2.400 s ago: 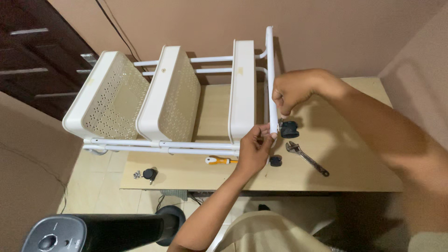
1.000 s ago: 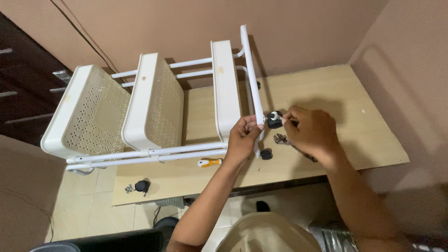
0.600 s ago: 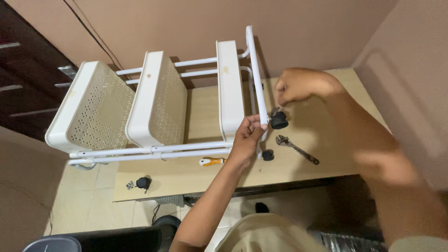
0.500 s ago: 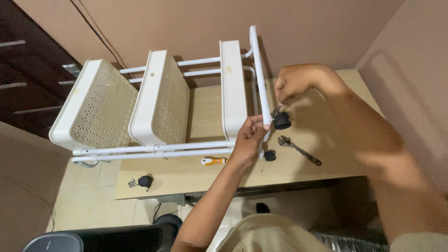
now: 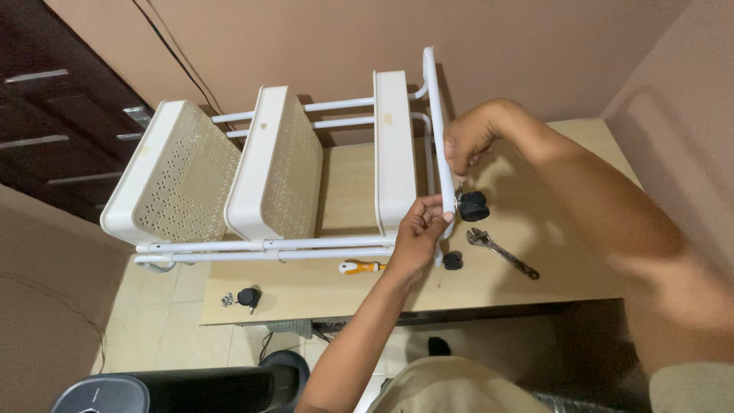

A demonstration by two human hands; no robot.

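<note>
Two hands meet at the right end of a white three-tier cart (image 5: 283, 172) lying on its side across the wooden tabletop (image 5: 581, 260). The left hand (image 5: 419, 239) has its fingers wrapped around the lower end of the white frame tube (image 5: 433, 115), bracing it. The right hand (image 5: 470, 139) comes in from above with its fingers pinched together on something small just over the black caster wheel (image 5: 474, 206), which sits at the tube's end; what they pinch is hidden. The cart looks light but bulky and stiff, its perforated trays poor for gripping, so the smooth tube is probably the best hold, though likely slippery. A second black caster (image 5: 453, 261), an adjustable wrench (image 5: 503, 253) and an orange-handled screwdriver (image 5: 361, 267) lie near the frame's end; a third caster (image 5: 248, 297) sits at the near left edge.
</note>
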